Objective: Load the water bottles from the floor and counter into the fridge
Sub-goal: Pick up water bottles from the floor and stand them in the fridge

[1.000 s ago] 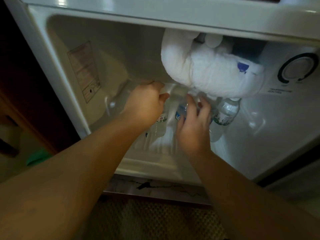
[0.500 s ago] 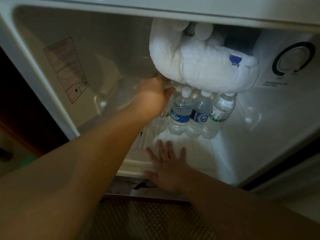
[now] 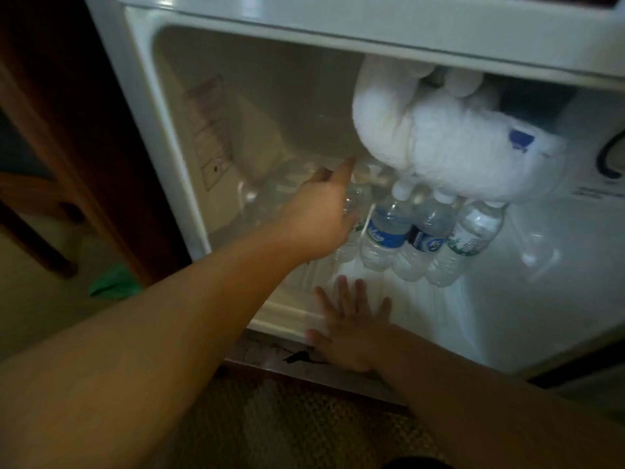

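The left hand point(image 3: 314, 218) is reaching deep into the fridge point(image 3: 236, 106), toward the back left corner of its floor, index finger stretched out ahead and the other fingers loosely spread; it is lying over the shoulder of a clear bottle point(image 3: 351, 201) rather than clamping it, though the palm is hiding the contact, so a light hold cannot be ruled out. The right hand point(image 3: 348, 326) is pressing flat on the front edge of the fridge floor, fingers fanned apart, holding nothing, apparently just bracing the body. Three more bottles are standing shoulder to shoulder along the middle of the floor: a blue-label bottle point(image 3: 385, 231), a dark-label bottle point(image 3: 424, 238) touching it, and a green-label bottle point(image 3: 470, 238) at the right end of the row. Behind the left hand more clear bottles point(image 3: 287, 184) are showing dimly near the back wall, too blurred to count. A white plush toy point(image 3: 449, 147) is hanging down from the shelf above, its underside sitting right over the caps. This looks like the arranging step, with the left hand nudging the last-placed bottle into the row. No bottle on the floor or counter is showing here, so how many remain is unclear. The next move calls for drawing the left hand out low, under the toy, without knocking the row.
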`<control>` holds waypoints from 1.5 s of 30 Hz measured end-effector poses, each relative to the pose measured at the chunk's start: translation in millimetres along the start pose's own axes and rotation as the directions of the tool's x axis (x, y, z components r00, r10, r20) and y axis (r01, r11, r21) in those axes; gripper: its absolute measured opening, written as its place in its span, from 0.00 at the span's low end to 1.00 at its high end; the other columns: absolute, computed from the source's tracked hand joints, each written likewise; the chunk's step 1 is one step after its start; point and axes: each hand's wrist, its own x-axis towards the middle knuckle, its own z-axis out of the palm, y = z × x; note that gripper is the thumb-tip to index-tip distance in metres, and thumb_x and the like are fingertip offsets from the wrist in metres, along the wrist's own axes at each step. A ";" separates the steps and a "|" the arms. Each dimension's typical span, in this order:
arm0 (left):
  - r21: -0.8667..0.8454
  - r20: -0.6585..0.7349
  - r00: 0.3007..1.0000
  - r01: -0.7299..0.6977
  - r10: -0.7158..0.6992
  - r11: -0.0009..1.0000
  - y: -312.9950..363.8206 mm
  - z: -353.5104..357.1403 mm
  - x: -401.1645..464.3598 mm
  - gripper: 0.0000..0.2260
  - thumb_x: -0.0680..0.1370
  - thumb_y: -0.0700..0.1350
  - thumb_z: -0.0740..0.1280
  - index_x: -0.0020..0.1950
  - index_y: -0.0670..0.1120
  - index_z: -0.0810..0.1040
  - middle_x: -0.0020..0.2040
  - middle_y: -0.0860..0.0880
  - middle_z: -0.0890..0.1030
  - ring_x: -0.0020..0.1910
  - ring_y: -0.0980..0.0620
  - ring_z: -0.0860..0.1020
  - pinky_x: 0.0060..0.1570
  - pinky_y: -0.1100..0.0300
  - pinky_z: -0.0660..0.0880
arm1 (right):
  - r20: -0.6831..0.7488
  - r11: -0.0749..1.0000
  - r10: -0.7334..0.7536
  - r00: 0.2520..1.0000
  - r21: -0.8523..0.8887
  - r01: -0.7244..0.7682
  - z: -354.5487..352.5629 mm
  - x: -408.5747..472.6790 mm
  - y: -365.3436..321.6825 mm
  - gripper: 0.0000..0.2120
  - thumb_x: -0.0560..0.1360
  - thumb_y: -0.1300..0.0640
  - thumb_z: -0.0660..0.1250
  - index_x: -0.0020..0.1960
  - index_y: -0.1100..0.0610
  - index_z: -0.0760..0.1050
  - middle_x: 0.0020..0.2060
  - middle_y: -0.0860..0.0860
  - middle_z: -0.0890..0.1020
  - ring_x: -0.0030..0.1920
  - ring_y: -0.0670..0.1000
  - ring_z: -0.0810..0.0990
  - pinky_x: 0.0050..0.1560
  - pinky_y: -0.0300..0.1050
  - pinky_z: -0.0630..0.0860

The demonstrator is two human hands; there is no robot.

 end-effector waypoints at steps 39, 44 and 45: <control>0.022 0.138 -0.440 0.897 -0.888 -0.441 -328.9 21.9 -619.3 0.39 0.76 0.48 0.71 0.81 0.43 0.53 0.76 0.42 0.65 0.74 0.41 0.66 0.70 0.43 0.69 | 0.162 0.831 -0.407 0.899 0.474 0.291 198.7 11.5 -515.5 0.30 0.74 0.49 0.75 0.72 0.52 0.68 0.57 0.53 0.78 0.54 0.54 0.80 0.48 0.51 0.78; -0.041 -0.002 -0.320 0.947 -0.947 -0.320 -317.3 21.9 -616.9 0.26 0.78 0.49 0.66 0.74 0.45 0.65 0.62 0.44 0.78 0.58 0.44 0.80 0.57 0.44 0.78 | 0.142 0.705 -0.429 0.892 0.670 0.233 162.5 7.8 -467.1 0.23 0.75 0.52 0.75 0.66 0.51 0.71 0.55 0.51 0.79 0.54 0.52 0.80 0.56 0.54 0.81; -0.044 -0.049 -0.288 0.957 -0.956 -0.285 -309.8 16.7 -610.4 0.22 0.78 0.50 0.65 0.70 0.45 0.69 0.59 0.45 0.79 0.55 0.44 0.80 0.54 0.46 0.79 | 0.101 0.678 -0.471 0.877 0.677 0.286 150.7 1.7 -455.0 0.21 0.74 0.52 0.77 0.63 0.50 0.72 0.54 0.50 0.80 0.54 0.51 0.81 0.56 0.53 0.81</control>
